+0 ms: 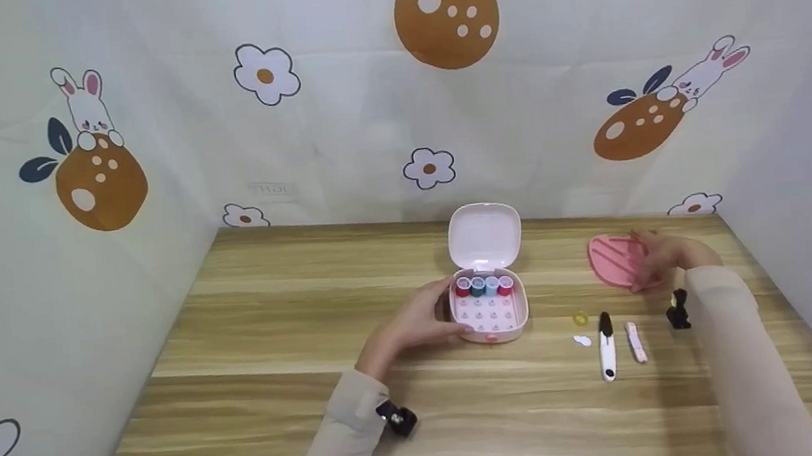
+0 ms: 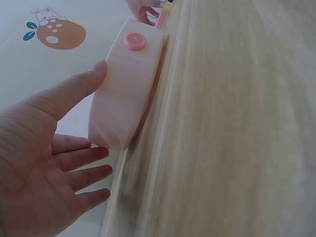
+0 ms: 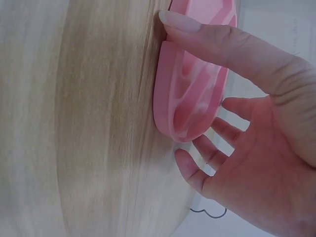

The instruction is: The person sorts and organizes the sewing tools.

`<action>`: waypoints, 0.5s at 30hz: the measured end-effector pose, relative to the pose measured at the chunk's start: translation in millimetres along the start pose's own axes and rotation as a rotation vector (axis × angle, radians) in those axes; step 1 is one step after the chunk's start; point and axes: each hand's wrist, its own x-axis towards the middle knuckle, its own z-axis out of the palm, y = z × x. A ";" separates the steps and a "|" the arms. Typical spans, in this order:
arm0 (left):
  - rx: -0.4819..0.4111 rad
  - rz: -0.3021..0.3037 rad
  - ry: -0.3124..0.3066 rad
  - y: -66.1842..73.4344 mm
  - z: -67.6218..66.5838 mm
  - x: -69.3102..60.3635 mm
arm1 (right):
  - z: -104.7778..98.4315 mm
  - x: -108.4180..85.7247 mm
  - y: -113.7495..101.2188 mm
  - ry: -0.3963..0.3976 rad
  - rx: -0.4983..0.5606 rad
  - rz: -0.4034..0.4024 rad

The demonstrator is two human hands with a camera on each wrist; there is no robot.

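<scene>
A pale pink box (image 1: 493,336) stands with its lid (image 1: 484,235) raised; several small red, green and light blue spools (image 1: 478,287) line its back row. My left hand (image 1: 416,321) is at its left side, and in the left wrist view the thumb of that hand (image 2: 44,148) touches the box (image 2: 123,94) while the fingers stay straight and spread. At the right, my right hand (image 1: 673,254) holds the edge of a pink slotted tray (image 1: 612,263). The right wrist view shows this hand (image 3: 266,133) with its thumb over the tray's near edge (image 3: 165,94) and fingers at the other side.
Between the box and my right forearm lie a white tool with a black tip (image 1: 607,350), a small pink clipper-like item (image 1: 636,343), a yellow ring (image 1: 581,319) and a small white piece (image 1: 582,341). Patterned cloth walls (image 1: 350,128) border the wooden table (image 1: 269,288).
</scene>
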 end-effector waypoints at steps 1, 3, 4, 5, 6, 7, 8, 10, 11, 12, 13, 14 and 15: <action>-0.002 -0.001 -0.002 0.6 -0.3 -0.1 | -0.3 -0.2 0.3 -0.002 0.000 0.004; -0.007 0.001 -0.002 0.9 -0.5 0.1 | -1.1 0.5 1.5 -0.008 0.005 0.013; -0.014 0.003 -0.002 1.3 -0.8 -0.1 | -1.4 0.6 1.8 -0.007 0.002 0.013; -0.015 0.003 -0.003 1.4 -1.0 -0.2 | -1.6 0.4 2.1 -0.006 0.004 0.015; -0.017 0.004 -0.003 1.6 -1.2 -0.2 | -1.6 -0.1 2.3 -0.001 0.007 0.016; -0.020 0.003 -0.004 1.9 -1.4 -0.6 | -1.5 -0.4 2.8 0.005 0.003 0.010; -0.020 0.000 -0.004 1.8 -1.4 -0.6 | -1.3 -0.6 3.3 0.011 0.002 0.006; -0.021 -0.007 -0.007 1.9 -1.5 -0.9 | -0.1 -1.5 4.2 0.024 0.015 -0.002; -0.017 -0.012 -0.008 1.6 -1.3 -0.8 | 0.7 -1.9 4.8 0.030 0.019 -0.009; -0.016 -0.014 -0.007 1.5 -1.1 -0.8 | 1.8 -2.1 5.5 0.039 0.017 -0.018; -0.015 -0.017 -0.008 1.1 -0.8 -0.8 | 2.9 -2.2 6.2 0.047 0.014 -0.030; -0.014 -0.022 -0.009 0.8 -0.5 -0.8 | 4.2 -2.7 6.7 0.056 0.014 -0.042; -0.015 -0.023 -0.009 0.4 -0.2 -0.8 | 5.4 -2.7 7.7 0.067 0.008 -0.055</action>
